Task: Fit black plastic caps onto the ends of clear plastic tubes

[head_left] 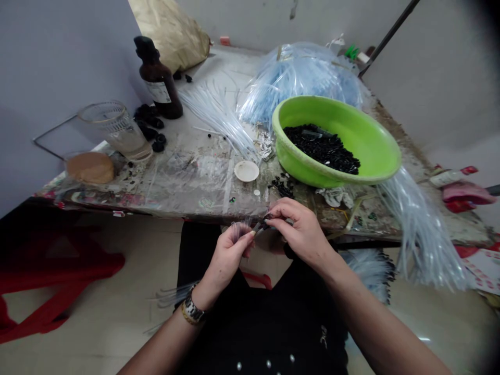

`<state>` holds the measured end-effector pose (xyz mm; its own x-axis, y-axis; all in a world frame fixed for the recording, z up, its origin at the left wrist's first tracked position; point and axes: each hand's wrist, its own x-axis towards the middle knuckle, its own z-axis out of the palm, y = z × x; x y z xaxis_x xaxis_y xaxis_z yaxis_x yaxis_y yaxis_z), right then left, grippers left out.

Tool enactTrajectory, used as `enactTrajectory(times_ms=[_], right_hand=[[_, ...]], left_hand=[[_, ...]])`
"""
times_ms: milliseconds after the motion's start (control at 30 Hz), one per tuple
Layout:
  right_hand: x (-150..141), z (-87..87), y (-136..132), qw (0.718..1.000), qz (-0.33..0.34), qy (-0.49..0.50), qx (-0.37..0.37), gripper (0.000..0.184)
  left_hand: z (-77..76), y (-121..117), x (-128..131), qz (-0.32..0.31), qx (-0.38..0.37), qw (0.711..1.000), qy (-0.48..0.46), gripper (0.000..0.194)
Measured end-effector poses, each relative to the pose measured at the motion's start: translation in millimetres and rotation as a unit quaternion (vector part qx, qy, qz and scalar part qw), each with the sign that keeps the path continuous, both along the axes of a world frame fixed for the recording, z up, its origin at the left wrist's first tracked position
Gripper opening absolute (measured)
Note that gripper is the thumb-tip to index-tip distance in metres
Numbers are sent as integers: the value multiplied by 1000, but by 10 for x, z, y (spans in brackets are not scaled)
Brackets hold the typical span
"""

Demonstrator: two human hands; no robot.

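Just in front of the table edge, my left hand (228, 255) is closed around a bunch of thin clear plastic tubes (239, 230); their loose ends trail behind the wrist. My right hand (299, 226) pinches a small black piece (262, 227) between thumb and fingers, close to the left fingertips. Whether that piece is seated on a tube end is too small to tell. Small black pieces (283, 186) lie loose on the table beyond my right hand. A green basin (375, 140) holds a heap of similar black pieces (316, 148).
Bundles of clear tubes (300, 78) lie behind the basin, with more tubes (425, 234) over the right edge. A small white dish (246, 171) is near the middle. To the left stand a brown bottle (162, 88), a glass beaker (117, 130) and a round tan disc (89, 167).
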<state>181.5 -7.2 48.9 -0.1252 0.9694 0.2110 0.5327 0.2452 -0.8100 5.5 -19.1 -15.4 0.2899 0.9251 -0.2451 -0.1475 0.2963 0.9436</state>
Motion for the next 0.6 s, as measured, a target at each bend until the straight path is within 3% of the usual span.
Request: enactTrajectory(times_ms=[600], right_hand=[[45, 5, -53, 998, 12, -56, -1, 19]], left_hand=[[72, 4, 21, -9, 20, 999, 46, 15]])
